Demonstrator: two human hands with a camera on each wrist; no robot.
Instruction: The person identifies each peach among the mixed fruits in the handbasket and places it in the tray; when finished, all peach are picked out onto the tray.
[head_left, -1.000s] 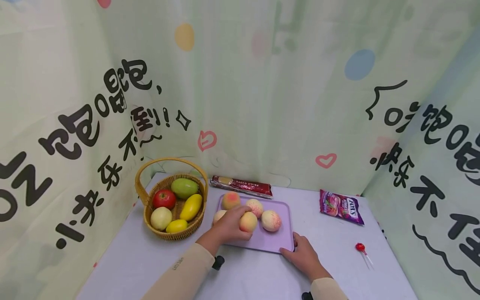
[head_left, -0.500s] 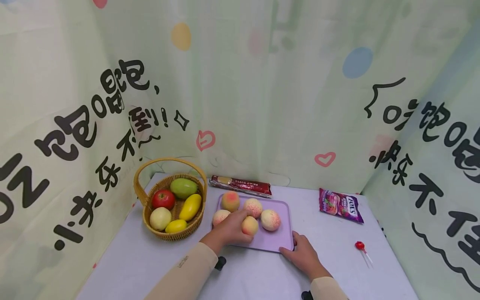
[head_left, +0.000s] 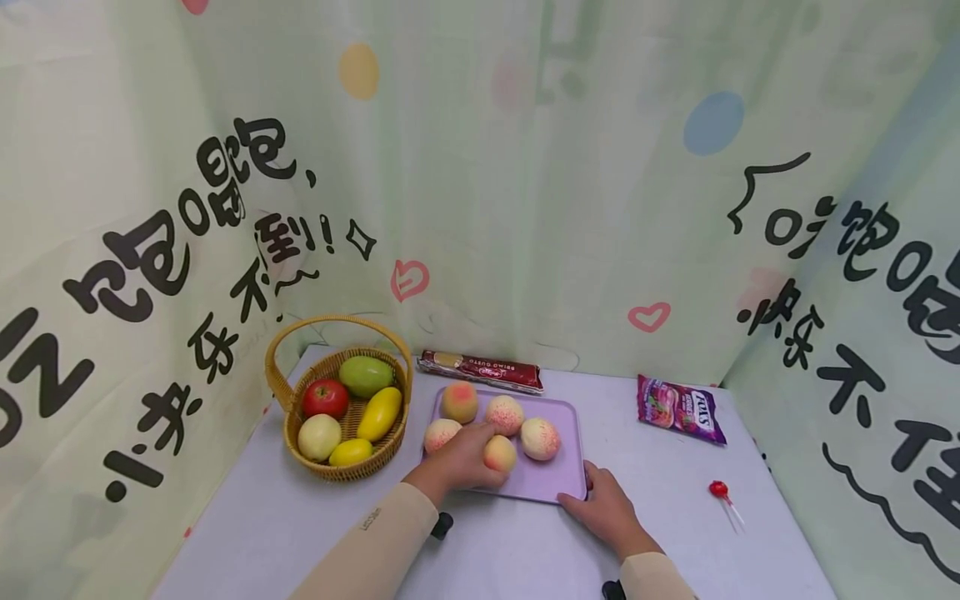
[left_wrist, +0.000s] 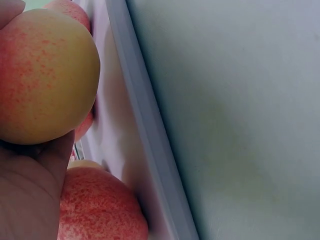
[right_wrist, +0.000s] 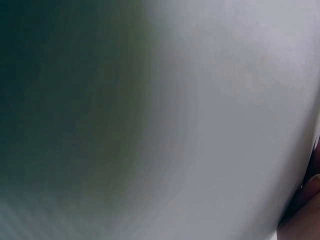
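In the head view, my left hand (head_left: pixel 467 458) grips a yellow-pink peach (head_left: pixel 499 454) low over the front of a lilac tray (head_left: pixel 542 483). The left wrist view shows this peach (left_wrist: pixel 50 75) large between thumb and fingers, with a redder peach (left_wrist: pixel 102 205) beside the hand. Several other peaches sit on the tray, among them a speckled peach (head_left: pixel 541 439) at the right and an orange-tipped peach (head_left: pixel 460 402) at the back left. My right hand (head_left: pixel 606 512) holds the tray's front right corner. Whether the held peach touches the tray, I cannot tell.
A wicker basket (head_left: pixel 343 474) of mixed fruit stands left of the tray. Behind the tray lies a long dark-red packet (head_left: pixel 482 372). A purple snack bag (head_left: pixel 681 409) and a red lollipop (head_left: pixel 718 490) lie to the right. Printed curtains enclose the table.
My left hand has shifted slightly right with the peach, uncovering more of the peach at the tray's left. The right hand keeps its hold on the tray corner. The head view has drifted slightly.
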